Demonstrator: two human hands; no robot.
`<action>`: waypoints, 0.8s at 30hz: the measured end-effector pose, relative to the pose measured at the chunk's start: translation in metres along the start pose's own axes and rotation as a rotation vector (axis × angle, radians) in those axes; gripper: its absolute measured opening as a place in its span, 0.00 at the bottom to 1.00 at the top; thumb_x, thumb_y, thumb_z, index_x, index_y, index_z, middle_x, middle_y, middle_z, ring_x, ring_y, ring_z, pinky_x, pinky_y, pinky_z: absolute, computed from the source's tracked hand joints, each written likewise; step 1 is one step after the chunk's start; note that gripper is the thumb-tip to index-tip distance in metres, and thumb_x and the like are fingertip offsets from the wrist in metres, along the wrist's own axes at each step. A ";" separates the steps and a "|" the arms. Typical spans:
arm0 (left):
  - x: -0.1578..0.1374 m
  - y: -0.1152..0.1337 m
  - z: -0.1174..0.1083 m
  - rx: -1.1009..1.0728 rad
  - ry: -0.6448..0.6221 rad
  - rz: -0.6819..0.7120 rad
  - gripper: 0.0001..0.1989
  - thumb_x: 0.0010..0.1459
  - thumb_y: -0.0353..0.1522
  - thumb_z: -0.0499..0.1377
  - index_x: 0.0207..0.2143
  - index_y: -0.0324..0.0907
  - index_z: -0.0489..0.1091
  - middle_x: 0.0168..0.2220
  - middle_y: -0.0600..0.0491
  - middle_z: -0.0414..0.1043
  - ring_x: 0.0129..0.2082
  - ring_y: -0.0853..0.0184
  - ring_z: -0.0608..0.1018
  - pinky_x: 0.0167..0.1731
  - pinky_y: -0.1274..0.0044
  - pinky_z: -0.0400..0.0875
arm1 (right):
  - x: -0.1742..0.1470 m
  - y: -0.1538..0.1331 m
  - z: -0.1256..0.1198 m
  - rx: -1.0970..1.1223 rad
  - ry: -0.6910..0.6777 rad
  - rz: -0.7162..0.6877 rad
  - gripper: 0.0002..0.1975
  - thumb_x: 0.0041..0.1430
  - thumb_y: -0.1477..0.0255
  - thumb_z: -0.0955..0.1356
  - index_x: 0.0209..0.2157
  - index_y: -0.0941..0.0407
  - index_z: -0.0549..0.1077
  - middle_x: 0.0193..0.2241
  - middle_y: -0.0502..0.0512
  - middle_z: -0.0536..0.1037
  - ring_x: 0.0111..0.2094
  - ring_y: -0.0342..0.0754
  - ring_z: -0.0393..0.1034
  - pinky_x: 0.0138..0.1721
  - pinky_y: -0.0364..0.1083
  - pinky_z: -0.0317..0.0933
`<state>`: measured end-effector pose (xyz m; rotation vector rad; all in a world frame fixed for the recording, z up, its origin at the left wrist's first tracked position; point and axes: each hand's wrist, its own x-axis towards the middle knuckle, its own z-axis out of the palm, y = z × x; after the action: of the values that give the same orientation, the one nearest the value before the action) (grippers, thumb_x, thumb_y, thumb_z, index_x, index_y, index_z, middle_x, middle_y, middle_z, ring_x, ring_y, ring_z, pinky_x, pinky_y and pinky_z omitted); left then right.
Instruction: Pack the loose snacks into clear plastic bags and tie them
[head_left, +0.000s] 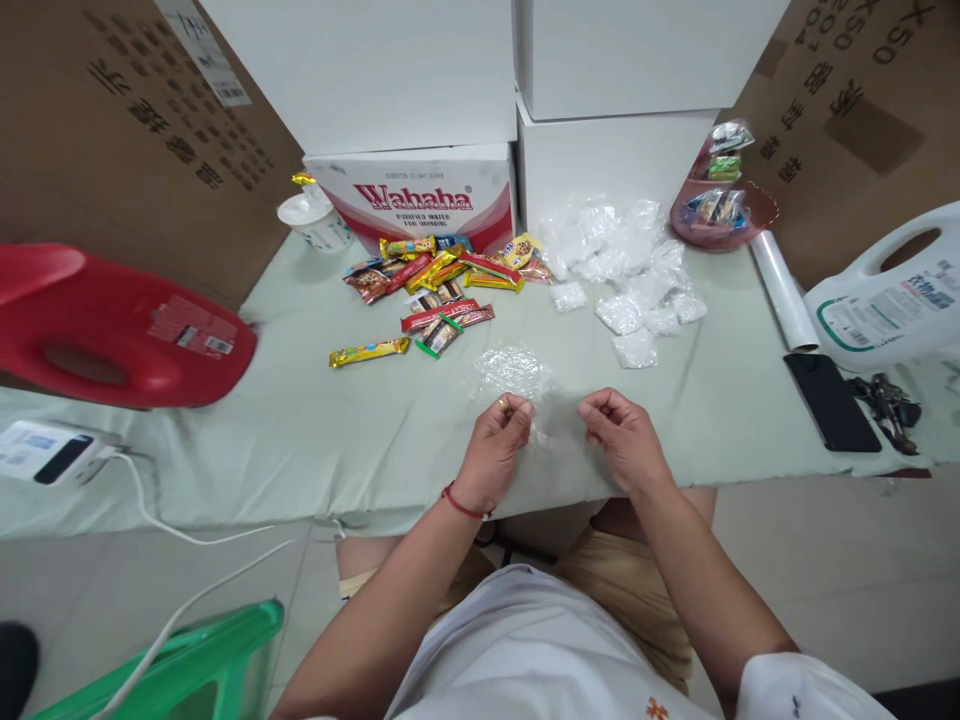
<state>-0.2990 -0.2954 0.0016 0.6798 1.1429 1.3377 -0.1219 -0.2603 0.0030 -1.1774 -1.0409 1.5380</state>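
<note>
A thin, crinkled sheet of clear plastic (510, 368) lies on the green tablecloth in front of me. At its near edge, my left hand (493, 445) is closed, with thumb and forefinger pinching the film. A little to the right, apart from it, my right hand (624, 438) has its thumb pressed to its fingers; whatever may be between them is too small to make out. Beyond the film is a loose pile of wrapped snack bars (442, 275), with one yellow snack bar (369, 351) lying off to the left. Folded clear plastic packets (619, 260) are heaped at the back right.
White boxes and a Wahaha carton (420, 195) wall off the back. A red jug (127, 330) and white power bank (56, 452) sit left. A paper cup (315, 220), pink bowl (724, 222), film roll (784, 290), white jug (892, 290), phone (832, 402) and keys (889, 410) surround the table.
</note>
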 end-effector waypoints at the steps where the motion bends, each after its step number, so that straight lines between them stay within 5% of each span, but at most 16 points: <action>1: 0.001 0.003 -0.001 -0.011 0.019 -0.006 0.24 0.50 0.48 0.72 0.28 0.42 0.66 0.23 0.61 0.58 0.23 0.75 0.57 0.24 0.79 0.52 | -0.001 -0.001 -0.004 0.011 0.006 0.008 0.19 0.50 0.54 0.78 0.28 0.54 0.75 0.25 0.47 0.70 0.25 0.42 0.58 0.26 0.42 0.55; 6: 0.003 0.006 0.001 -0.051 0.056 -0.018 0.24 0.49 0.48 0.73 0.28 0.42 0.66 0.22 0.61 0.58 0.23 0.76 0.58 0.24 0.80 0.53 | -0.016 0.002 -0.010 -0.139 -0.176 -0.026 0.19 0.57 0.53 0.75 0.43 0.51 0.81 0.40 0.55 0.79 0.31 0.45 0.65 0.30 0.44 0.61; 9: 0.005 0.004 0.009 -0.030 0.043 -0.003 0.24 0.49 0.48 0.73 0.28 0.42 0.66 0.21 0.62 0.57 0.22 0.76 0.57 0.23 0.80 0.52 | -0.023 0.008 -0.002 -0.229 -0.216 -0.115 0.14 0.57 0.58 0.76 0.41 0.50 0.84 0.37 0.54 0.79 0.35 0.47 0.67 0.34 0.45 0.61; 15: 0.017 0.008 0.012 0.085 0.090 0.103 0.19 0.58 0.47 0.65 0.31 0.42 0.68 0.26 0.58 0.66 0.23 0.74 0.63 0.26 0.78 0.59 | -0.014 0.008 -0.012 -0.073 0.175 -0.039 0.16 0.51 0.56 0.77 0.32 0.54 0.81 0.23 0.47 0.71 0.22 0.40 0.52 0.24 0.43 0.48; 19: 0.027 0.002 -0.017 0.606 0.244 0.379 0.11 0.64 0.40 0.59 0.40 0.42 0.74 0.39 0.50 0.75 0.37 0.65 0.75 0.40 0.73 0.69 | -0.011 0.011 -0.035 -0.058 0.376 -0.044 0.17 0.46 0.57 0.79 0.29 0.55 0.78 0.20 0.44 0.65 0.21 0.39 0.49 0.22 0.43 0.43; 24: 0.030 -0.015 -0.060 1.177 -0.001 0.516 0.17 0.64 0.37 0.59 0.54 0.43 0.71 0.54 0.44 0.77 0.56 0.53 0.76 0.56 0.61 0.67 | -0.014 0.019 -0.061 -0.125 0.528 -0.099 0.17 0.48 0.57 0.78 0.27 0.54 0.74 0.19 0.43 0.63 0.21 0.40 0.48 0.22 0.44 0.43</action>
<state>-0.3515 -0.2824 -0.0402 1.9131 1.8083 0.9400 -0.0636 -0.2725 -0.0240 -1.4900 -0.8280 1.0117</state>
